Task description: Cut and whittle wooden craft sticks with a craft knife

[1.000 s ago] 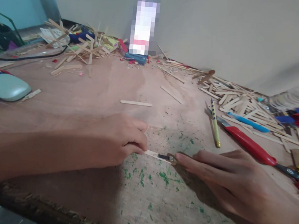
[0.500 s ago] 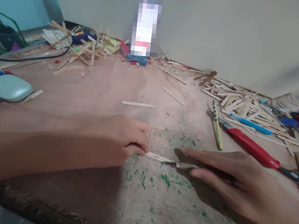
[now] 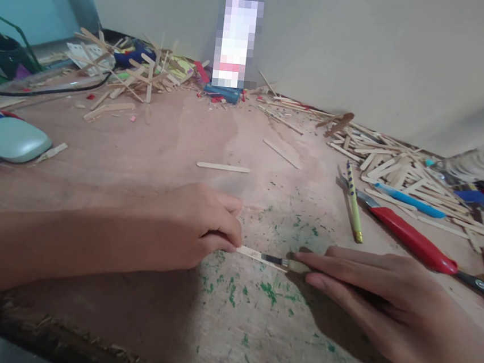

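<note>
The blade is where it could go wrong: the right hand [image 3: 368,291] lies low and stretched out, fingers closed along the drab handle of a slim craft knife [image 3: 298,265], forefinger laid down its back, and the short dark blade rests on a thin, pale, flat wooden craft stick [image 3: 252,254] with its point aimed straight at the other hand. If the cut gives way suddenly or the tip skids on the wood, I'd judge the edge would run toward those knuckles, since only a short bare stretch of stick lies between. The left hand [image 3: 194,228] is curled shut, thumb and fingertips pinching the stick's near end and pressing it flat to the worn plywood tabletop [image 3: 229,317], which is flecked with green paint. That grip covers only one end, so the stick might pivot or snap under sideways pressure. The stick itself lies flat on the board between the two hands, its left end hidden under the left fingertips and its right end under the blade, just ahead of the right forefinger. Further back a lone pale wooden stick [image 3: 223,167] lies by itself, and to the right a yellow-green dotted pencil [image 3: 353,201], a long red-handled tool [image 3: 411,240] and a heap of loose wooden sticks [image 3: 397,168] sit well apart from the cutting.
</note>
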Available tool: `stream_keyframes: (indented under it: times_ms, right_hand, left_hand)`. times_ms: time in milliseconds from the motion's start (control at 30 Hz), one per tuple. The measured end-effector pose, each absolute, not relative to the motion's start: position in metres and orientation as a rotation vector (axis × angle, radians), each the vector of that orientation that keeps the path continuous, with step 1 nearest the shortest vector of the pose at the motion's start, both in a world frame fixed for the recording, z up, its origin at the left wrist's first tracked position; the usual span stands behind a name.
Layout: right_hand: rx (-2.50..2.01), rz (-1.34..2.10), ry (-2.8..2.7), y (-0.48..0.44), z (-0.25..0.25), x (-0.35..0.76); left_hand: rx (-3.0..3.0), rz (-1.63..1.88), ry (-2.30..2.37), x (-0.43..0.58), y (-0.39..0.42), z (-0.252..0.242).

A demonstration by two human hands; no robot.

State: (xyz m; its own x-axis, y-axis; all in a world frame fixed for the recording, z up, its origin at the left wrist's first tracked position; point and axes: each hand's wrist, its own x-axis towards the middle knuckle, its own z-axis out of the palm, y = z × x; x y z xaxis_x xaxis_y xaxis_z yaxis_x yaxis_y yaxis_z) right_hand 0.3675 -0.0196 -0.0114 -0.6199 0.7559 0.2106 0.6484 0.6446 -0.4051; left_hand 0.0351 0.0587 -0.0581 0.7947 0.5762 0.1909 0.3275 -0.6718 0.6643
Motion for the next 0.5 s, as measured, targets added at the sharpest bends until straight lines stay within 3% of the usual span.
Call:
stream_keyframes:
  times_ms: [500]
  right_hand:
    - [-0.910,0.559,-2.529,-0.005,-0.023,0.367]
  left_hand:
    - [2.331,0.531,0.669,0.035,0.057,-0.054]
